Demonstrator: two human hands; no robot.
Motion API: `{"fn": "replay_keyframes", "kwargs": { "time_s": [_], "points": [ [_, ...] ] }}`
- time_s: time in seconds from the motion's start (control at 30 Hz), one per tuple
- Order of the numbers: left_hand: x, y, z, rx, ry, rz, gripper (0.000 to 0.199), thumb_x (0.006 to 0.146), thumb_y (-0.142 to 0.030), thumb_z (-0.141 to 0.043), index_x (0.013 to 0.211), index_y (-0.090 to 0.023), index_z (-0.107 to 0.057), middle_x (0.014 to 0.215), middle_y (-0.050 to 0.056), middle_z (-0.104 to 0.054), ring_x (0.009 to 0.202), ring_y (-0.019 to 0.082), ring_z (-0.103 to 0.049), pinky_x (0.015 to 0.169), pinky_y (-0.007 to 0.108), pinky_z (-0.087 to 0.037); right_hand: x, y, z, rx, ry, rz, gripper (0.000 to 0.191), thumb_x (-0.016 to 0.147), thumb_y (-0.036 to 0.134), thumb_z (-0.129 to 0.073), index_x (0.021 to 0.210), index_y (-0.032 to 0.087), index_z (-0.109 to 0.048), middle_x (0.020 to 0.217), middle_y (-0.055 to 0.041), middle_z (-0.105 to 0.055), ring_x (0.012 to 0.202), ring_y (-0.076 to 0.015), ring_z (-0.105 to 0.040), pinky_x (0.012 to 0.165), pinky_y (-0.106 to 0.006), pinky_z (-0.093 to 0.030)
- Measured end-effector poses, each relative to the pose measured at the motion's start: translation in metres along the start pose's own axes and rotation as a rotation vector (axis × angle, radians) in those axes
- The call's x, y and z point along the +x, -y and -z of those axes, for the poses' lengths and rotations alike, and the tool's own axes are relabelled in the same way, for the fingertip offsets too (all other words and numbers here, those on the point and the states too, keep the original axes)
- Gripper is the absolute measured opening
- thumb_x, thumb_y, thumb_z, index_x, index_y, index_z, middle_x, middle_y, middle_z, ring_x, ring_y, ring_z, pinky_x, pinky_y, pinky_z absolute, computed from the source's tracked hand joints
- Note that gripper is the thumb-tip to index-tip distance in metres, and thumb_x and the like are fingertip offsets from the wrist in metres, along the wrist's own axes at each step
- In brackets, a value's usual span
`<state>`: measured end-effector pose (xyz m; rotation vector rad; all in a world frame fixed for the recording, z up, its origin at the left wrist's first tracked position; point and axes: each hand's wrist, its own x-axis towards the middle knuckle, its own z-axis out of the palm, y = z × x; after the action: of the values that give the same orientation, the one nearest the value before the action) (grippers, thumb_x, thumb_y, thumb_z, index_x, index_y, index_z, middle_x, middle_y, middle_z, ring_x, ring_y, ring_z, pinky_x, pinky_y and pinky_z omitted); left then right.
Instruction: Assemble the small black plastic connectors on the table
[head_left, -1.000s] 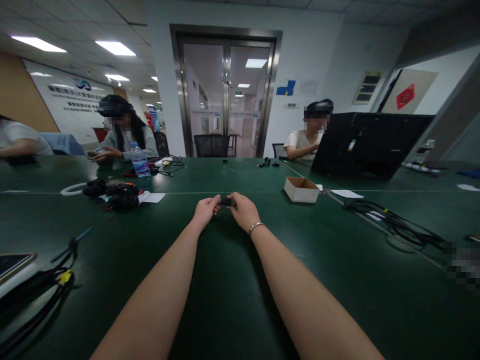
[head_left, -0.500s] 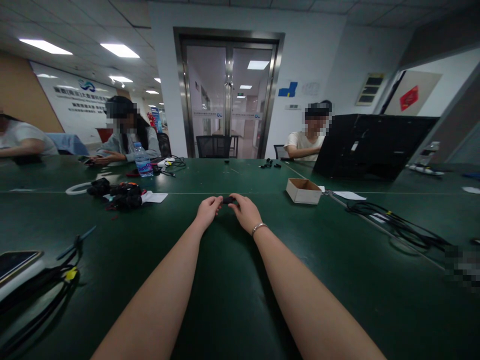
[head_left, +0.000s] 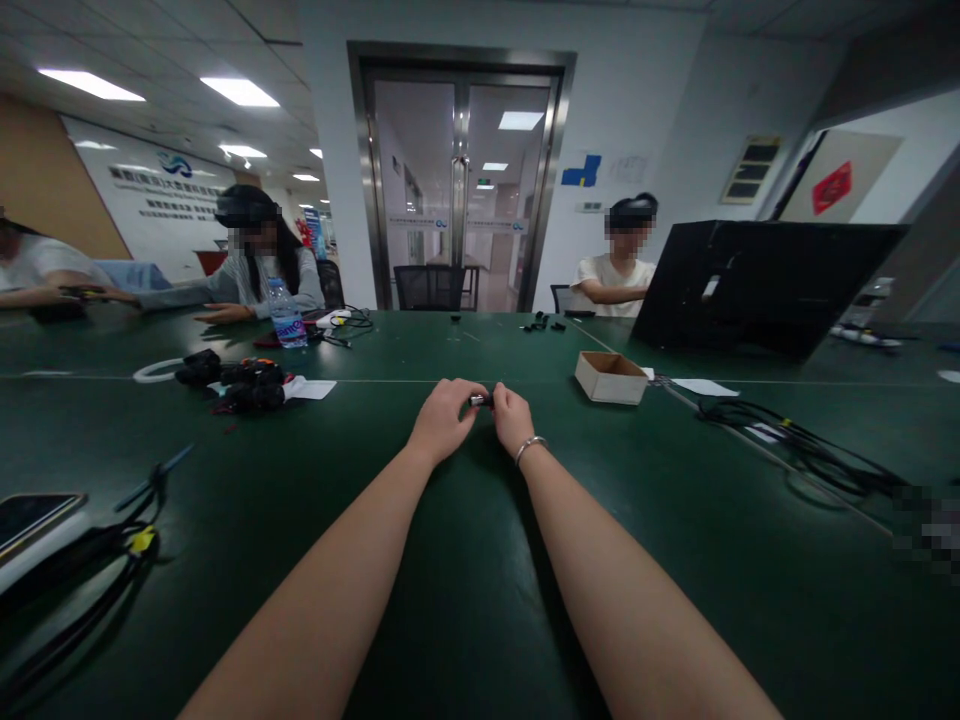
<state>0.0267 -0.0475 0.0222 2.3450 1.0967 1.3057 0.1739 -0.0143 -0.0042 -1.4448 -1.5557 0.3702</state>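
Observation:
Out over the green table, both hands meet at a small black piece with a silvery end; its exact kind is too small to make out. My left hand curls its fingers and thumb about the silvery end, on the left. At the dark end, my right hand pinches the piece between thumb and fingers; part of it is hidden there. A silver bracelet circles my right wrist. To the right of the hands stands a small open cardboard box.
Coiled black cables lie on the right, near a large black monitor. At left are black gear, a water bottle, a phone and more cables. Several small black pieces lie farther back. Other people sit across the table.
Both hands have shifted slightly right with the small piece. Its silvery end now shows; the left fingers arch more, while the right fingers have drawn into a tighter pinch.

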Motion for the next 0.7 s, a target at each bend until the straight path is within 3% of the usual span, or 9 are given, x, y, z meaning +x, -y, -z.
{"fn": "replay_keyframes", "kwargs": {
  "time_s": [0.07, 0.13, 0.2, 0.27, 0.33, 0.4, 0.5, 0.6, 0.7],
  "points": [
    [-0.002, 0.003, -0.006, -0.103, 0.022, 0.042, 0.046, 0.074, -0.022, -0.062, 0.119, -0.025, -0.053, 0.112, 0.007, -0.059, 0.101, 0.023, -0.053, 0.091, 0.037, -0.04, -0.001, 0.003, 0.002, -0.043, -0.012, -0.007, 0.048, 0.096, 0.04, -0.028, 0.065, 0.018, -0.058, 0.063, -0.0042, -0.059, 0.059, -0.0178, -0.052, 0.051, -0.024, -0.031],
    [-0.003, 0.01, -0.013, -0.286, 0.081, 0.191, 0.056, 0.076, -0.032, -0.063, 0.128, -0.023, -0.044, 0.103, 0.008, -0.061, 0.086, 0.02, -0.058, 0.079, 0.033, -0.045, -0.002, 0.008, 0.004, -0.091, 0.0, 0.007, 0.046, 0.095, 0.04, -0.032, 0.067, 0.018, -0.061, 0.066, -0.0049, -0.061, 0.06, -0.0178, -0.053, 0.051, -0.024, -0.03],
    [-0.002, 0.019, -0.018, -0.468, 0.119, 0.352, 0.053, 0.082, -0.042, -0.053, 0.128, -0.018, -0.041, 0.08, 0.005, -0.063, 0.066, 0.016, -0.058, 0.064, 0.029, -0.045, -0.005, 0.013, 0.005, -0.149, 0.02, 0.021, 0.043, 0.095, 0.04, -0.035, 0.07, 0.019, -0.062, 0.067, -0.0055, -0.062, 0.061, -0.0175, -0.053, 0.052, -0.024, -0.029],
    [0.0, 0.025, -0.019, -0.58, 0.066, 0.446, 0.049, 0.087, -0.046, -0.041, 0.124, -0.015, -0.043, 0.064, 0.001, -0.058, 0.055, 0.013, -0.053, 0.055, 0.025, -0.041, -0.007, 0.018, 0.005, -0.21, 0.033, 0.026, 0.041, 0.095, 0.04, -0.037, 0.072, 0.019, -0.063, 0.068, -0.0059, -0.062, 0.06, -0.0174, -0.054, 0.052, -0.025, -0.028],
    [0.002, 0.029, -0.018, -0.617, -0.011, 0.486, 0.045, 0.089, -0.046, -0.037, 0.119, -0.014, -0.047, 0.057, -0.001, -0.054, 0.049, 0.011, -0.049, 0.051, 0.023, -0.038, -0.008, 0.021, 0.004, -0.261, 0.038, 0.029, 0.041, 0.096, 0.041, -0.037, 0.073, 0.019, -0.064, 0.068, -0.0062, -0.062, 0.061, -0.018, -0.054, 0.052, -0.025, -0.028],
    [0.004, 0.029, -0.017, -0.61, -0.012, 0.512, 0.04, 0.088, -0.043, -0.04, 0.111, -0.012, -0.053, 0.053, -0.002, -0.051, 0.046, 0.01, -0.046, 0.048, 0.022, -0.036, -0.009, 0.023, 0.003, -0.296, 0.045, 0.037, 0.041, 0.096, 0.041, -0.036, 0.076, 0.019, -0.064, 0.069, -0.0067, -0.062, 0.062, -0.0192, -0.055, 0.053, -0.026, -0.028],
    [0.005, 0.029, -0.015, -0.598, -0.012, 0.502, 0.035, 0.083, -0.036, -0.053, 0.107, -0.012, -0.056, 0.055, -0.002, -0.052, 0.049, 0.01, -0.048, 0.049, 0.022, -0.036, -0.009, 0.025, 0.004, -0.307, 0.054, 0.039, 0.04, 0.096, 0.041, -0.036, 0.078, 0.019, -0.064, 0.071, -0.0077, -0.062, 0.064, -0.0205, -0.055, 0.056, -0.026, -0.03],
    [0.004, 0.028, -0.012, -0.637, -0.069, 0.467, 0.047, 0.074, -0.029, -0.066, 0.116, -0.015, -0.052, 0.072, 0.001, -0.06, 0.063, 0.011, -0.055, 0.055, 0.02, -0.039, -0.009, 0.025, 0.006, -0.283, 0.05, 0.015, 0.041, 0.097, 0.041, -0.036, 0.077, 0.018, -0.064, 0.071, -0.0079, -0.062, 0.064, -0.0199, -0.055, 0.056, -0.026, -0.03],
    [0.005, 0.028, -0.008, -0.714, 0.057, 0.586, 0.047, 0.078, -0.038, -0.061, 0.118, -0.015, -0.051, 0.081, 0.006, -0.064, 0.061, 0.01, -0.055, 0.055, 0.02, -0.039, -0.009, 0.026, 0.008, -0.289, 0.036, -0.015, 0.043, 0.097, 0.042, -0.035, 0.076, 0.018, -0.063, 0.071, -0.0074, -0.062, 0.064, -0.0189, -0.055, 0.055, -0.026, -0.029]
  ]
}}
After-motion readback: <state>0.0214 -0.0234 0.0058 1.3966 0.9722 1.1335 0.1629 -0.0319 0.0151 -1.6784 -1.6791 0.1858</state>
